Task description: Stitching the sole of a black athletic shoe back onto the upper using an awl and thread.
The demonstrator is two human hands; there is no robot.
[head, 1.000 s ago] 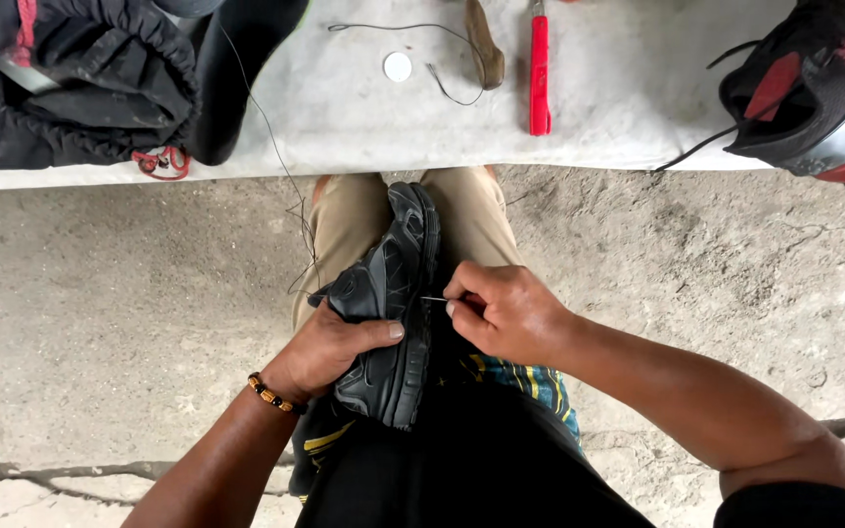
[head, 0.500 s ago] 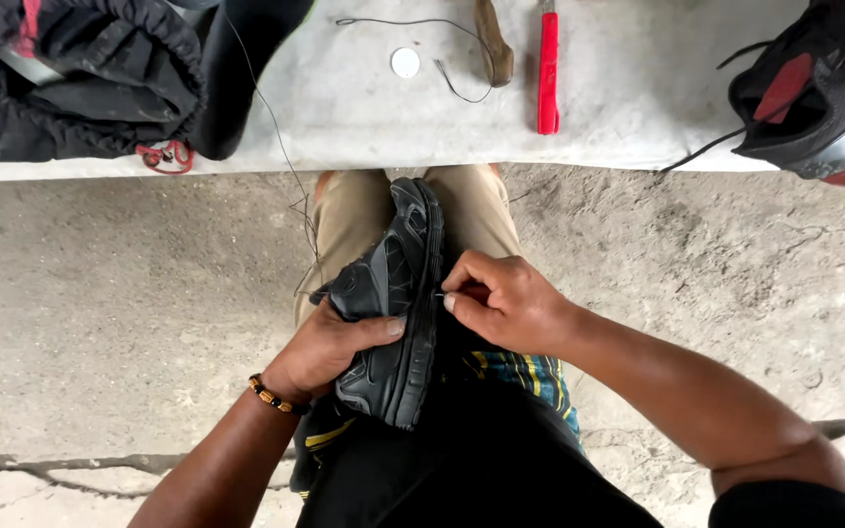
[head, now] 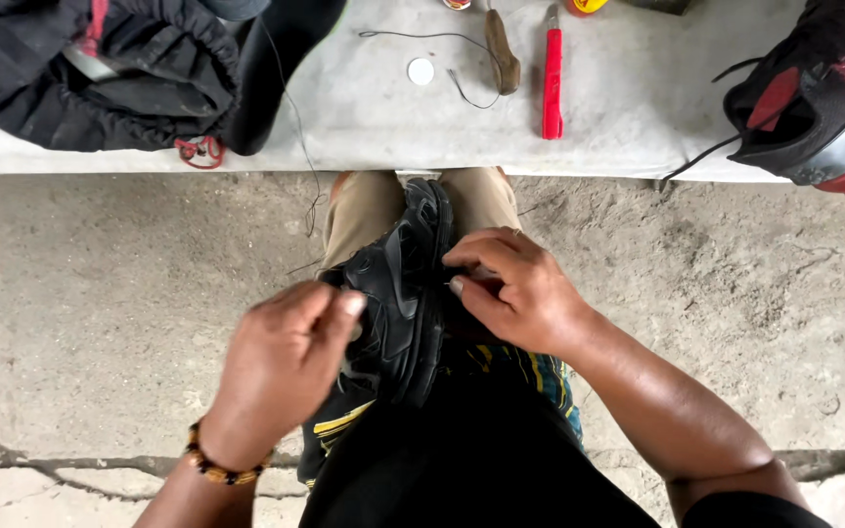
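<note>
Head view: I see the black shoe (head: pixel 405 293) on its side in the lap, near the slab (head: pixel 638 108). My left hand (head: pixel 281 367) hovers over it, fingers curled and pinching. My right hand (head: pixel 515 288) grips its sole edge.

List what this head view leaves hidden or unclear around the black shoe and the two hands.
- Needle: whatever the right hand pinches against the black shoe is hidden by its fingers.
- Left hand: motion-blurred; its grip cannot be told, and it covers the shoe's near side.
- Thread from the bench: too thin to follow to the shoe.
- Red and black shoe: cut by the right edge.
</note>
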